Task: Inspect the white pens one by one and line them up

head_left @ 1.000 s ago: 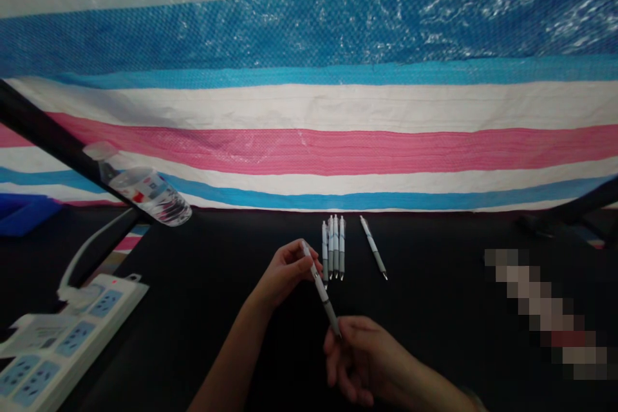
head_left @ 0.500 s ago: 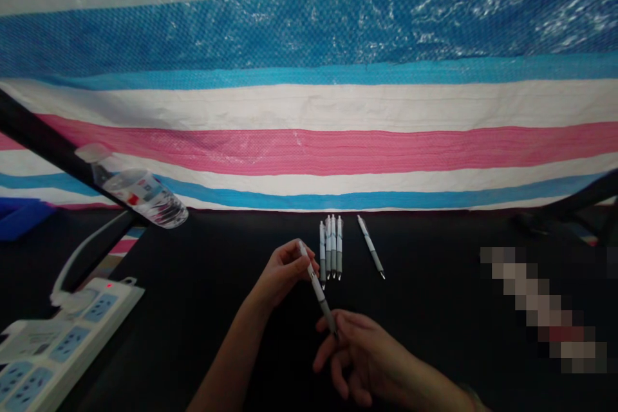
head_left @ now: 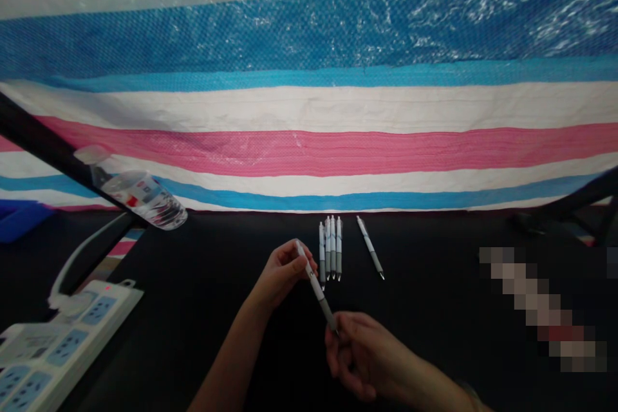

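A white pen with a grey grip (head_left: 316,284) slants between my two hands, its tip end toward the lower right. My left hand (head_left: 282,273) pinches its upper part between thumb and fingers. At the lower end, my right hand (head_left: 360,351) has its thumb and index finger closed on the grey grip near the tip, with the other fingers curled below. Several similar pens (head_left: 333,248) lie side by side just beyond my left hand. One more pen (head_left: 371,248) rests apart, to their right, tilted on the black table (head_left: 434,283).
At the left are a white power strip (head_left: 72,341) with a cable, a clear bottle (head_left: 145,198) leaning near a black bar, and a blue tray (head_left: 22,219). A striped sheet (head_left: 309,109) hangs behind the table. Something pixelated lies at the right.
The fingers of my right hand have drawn in and closed around the pen's lower end. My left hand and the held pen have barely shifted.
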`<control>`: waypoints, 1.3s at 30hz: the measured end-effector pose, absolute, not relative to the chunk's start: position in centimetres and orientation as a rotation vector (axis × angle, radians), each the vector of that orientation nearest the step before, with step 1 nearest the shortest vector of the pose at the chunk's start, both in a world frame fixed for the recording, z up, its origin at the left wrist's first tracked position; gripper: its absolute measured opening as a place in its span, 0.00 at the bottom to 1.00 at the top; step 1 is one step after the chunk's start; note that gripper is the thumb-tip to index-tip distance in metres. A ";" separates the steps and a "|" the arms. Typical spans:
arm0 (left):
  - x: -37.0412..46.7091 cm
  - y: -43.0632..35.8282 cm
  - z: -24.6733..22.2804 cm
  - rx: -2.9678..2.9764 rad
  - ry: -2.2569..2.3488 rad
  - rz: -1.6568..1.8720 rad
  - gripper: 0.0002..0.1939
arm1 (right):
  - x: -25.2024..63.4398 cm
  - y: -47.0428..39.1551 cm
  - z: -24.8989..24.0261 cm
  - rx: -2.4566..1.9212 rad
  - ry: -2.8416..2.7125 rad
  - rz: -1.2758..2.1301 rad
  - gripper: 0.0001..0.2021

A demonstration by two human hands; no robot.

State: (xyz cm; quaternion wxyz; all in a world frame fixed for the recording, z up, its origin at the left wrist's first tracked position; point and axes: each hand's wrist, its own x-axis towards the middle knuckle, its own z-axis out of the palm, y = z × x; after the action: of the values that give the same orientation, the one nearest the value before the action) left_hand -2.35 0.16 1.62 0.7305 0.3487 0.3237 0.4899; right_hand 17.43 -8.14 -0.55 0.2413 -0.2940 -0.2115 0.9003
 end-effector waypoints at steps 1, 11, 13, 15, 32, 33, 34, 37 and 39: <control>-2.3 0.1 1.6 0.771 0.713 1.083 0.18 | 17.4 -8.2 -0.6 -0.812 -0.613 2.459 0.25; -1.9 -0.2 1.6 0.801 0.645 1.107 0.19 | 17.9 -8.2 -1.2 -0.861 -0.592 2.502 0.22; -1.6 -0.4 1.8 0.787 0.636 1.134 0.18 | 17.7 -8.1 -0.9 -0.871 -0.650 2.460 0.24; -1.4 -0.5 2.1 0.772 0.643 1.138 0.18 | 17.7 -8.0 -0.3 -0.877 -0.825 2.377 0.26; -0.7 -0.1 2.3 0.969 1.018 1.166 0.26 | 18.7 -6.5 1.5 -1.142 -1.542 1.612 0.26; -0.6 -0.1 2.2 0.963 1.019 1.168 0.27 | 18.7 -6.5 1.4 -1.138 -1.521 1.627 0.26; -0.6 -0.1 2.2 0.958 1.016 1.171 0.28 | 18.7 -6.5 1.4 -1.135 -1.505 1.636 0.26; -0.7 0.0 2.1 0.956 1.025 1.189 0.29 | 18.8 -6.3 1.3 -1.133 -1.481 1.639 0.26; -0.8 0.1 2.0 0.956 1.048 1.201 0.27 | 18.8 -6.3 1.2 -1.133 -1.477 1.640 0.25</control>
State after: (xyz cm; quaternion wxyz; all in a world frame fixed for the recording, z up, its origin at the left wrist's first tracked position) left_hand -0.79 0.10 2.05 0.5984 0.4123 0.4517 0.5176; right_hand 18.76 -6.30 1.24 0.3244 -0.4319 -0.5633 0.6252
